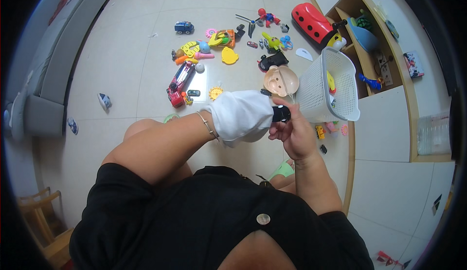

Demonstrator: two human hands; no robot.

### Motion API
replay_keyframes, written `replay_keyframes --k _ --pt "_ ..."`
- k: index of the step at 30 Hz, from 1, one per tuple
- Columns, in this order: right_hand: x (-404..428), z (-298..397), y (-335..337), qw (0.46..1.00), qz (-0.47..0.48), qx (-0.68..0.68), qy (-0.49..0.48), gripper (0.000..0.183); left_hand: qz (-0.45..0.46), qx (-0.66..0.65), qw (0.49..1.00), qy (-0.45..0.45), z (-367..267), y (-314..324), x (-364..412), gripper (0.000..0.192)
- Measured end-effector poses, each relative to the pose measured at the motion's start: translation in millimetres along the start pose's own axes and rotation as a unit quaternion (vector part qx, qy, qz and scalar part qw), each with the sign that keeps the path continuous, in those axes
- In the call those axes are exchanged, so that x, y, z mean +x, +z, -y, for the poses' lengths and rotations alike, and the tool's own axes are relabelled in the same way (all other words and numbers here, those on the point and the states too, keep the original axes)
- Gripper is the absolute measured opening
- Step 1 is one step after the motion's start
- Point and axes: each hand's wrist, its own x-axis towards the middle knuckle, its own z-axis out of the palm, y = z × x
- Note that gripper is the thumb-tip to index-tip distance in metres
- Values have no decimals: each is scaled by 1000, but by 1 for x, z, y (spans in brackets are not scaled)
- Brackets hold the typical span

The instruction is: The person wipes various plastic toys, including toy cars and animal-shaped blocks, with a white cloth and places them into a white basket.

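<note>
A white cloth [242, 114] covers my left hand, hiding its fingers; only the wrist with a metal bangle shows. My right hand [297, 131] has its thumb and fingers around a small black object [281, 113] with white marks, at the right end of the cloth. Whether my covered hand grips it too cannot be seen. Just beyond lie a beige toy bowl with a face [281, 81] and a small dark toy car [265, 92]. A yellow gear-like toy [215, 93] is on the floor past the cloth.
A white perforated basket [313, 91] stands to the right with toys inside. Beyond it is a red ladybug-shaped toy [312, 23] by the wooden cabinet [383, 124]. A red toy truck [178, 83] and several other toys lie ahead. Small shoes [104, 101] are at the left.
</note>
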Motion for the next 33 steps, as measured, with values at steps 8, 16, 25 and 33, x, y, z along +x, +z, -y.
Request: replay_keyframes --k 8,16,25,33 --pt "-2 -3 -3 994 51 -55 -83 37 39 -119 992 -16 5 -7 -2 14" --pt "-1 -2 -5 995 44 -75 -48 29 111 -69 988 80 7 0 3 26" --pt "33 3 -59 987 -139 84 0 21 43 165 982 76 21 5 3 14" --pt "35 26 -214 896 -301 288 -151 27 -27 141 985 97 28 4 1 13"
